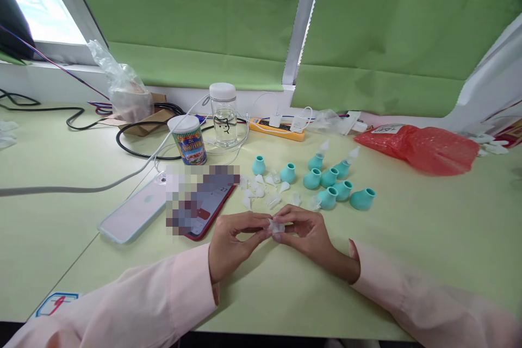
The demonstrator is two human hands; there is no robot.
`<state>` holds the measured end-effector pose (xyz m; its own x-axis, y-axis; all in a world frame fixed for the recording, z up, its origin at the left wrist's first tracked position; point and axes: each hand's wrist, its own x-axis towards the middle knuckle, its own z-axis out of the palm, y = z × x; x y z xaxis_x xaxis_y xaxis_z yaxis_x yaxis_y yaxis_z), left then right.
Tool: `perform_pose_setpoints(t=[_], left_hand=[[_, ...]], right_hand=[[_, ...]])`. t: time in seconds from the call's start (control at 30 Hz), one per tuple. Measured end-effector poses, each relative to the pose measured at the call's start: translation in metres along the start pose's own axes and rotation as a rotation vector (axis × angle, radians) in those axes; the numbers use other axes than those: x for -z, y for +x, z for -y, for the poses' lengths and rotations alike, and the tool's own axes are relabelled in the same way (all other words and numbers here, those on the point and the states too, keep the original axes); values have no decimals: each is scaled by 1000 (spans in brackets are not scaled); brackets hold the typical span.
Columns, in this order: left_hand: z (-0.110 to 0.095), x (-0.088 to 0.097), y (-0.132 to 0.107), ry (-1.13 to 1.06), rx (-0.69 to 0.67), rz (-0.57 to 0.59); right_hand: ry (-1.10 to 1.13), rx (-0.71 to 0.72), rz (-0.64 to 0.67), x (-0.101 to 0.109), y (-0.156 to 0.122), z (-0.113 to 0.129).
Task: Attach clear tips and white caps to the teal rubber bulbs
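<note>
Head view: we are pinching a small clear plastic tip [276, 225] between left hand [232, 243] and right hand [306, 234], teal bulbs [328, 182] lying just beyond.

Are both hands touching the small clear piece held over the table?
Touching. Head view shows left hand and right hand fingertips pinching the clear piece between them.

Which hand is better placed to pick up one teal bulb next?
Probably the right hand: the teal bulbs lie just beyond it, while the left hand is nearer the red phone. Both hands pinch the small clear piece now.
</note>
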<state>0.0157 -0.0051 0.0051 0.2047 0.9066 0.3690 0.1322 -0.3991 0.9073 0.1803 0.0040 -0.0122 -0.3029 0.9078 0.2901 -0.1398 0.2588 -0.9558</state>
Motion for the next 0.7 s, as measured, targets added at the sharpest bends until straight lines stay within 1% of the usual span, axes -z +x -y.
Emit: perform_pose_setpoints(t=[0.17,0.27,0.37,0.43,0.5,0.53,0.6,0.67,0.7], left_hand=[[-1,0,-3,72,-97,-11],[-4,0,-4,83,-150,8],[-6,-1,-3,93,-207,76],[-6,-1,-2,98,-205,135],[-6,0,0,93,-163,161],[-5,0,0,94,-130,150],[-2,2,2,111,-46,107],[2,3,4,126,37,81],[4,3,5,116,73,81]], right_hand=[[50,-57,35,1,0,2],[72,-81,54,2,1,4],[74,-83,58,1,2,4],[7,-43,79,-1,1,4],[-149,49,114,-1,1,7],[-264,124,123,1,2,11],[-551,334,110,9,6,21],[-886,553,71,22,14,37],[-1056,624,59,31,19,47]])
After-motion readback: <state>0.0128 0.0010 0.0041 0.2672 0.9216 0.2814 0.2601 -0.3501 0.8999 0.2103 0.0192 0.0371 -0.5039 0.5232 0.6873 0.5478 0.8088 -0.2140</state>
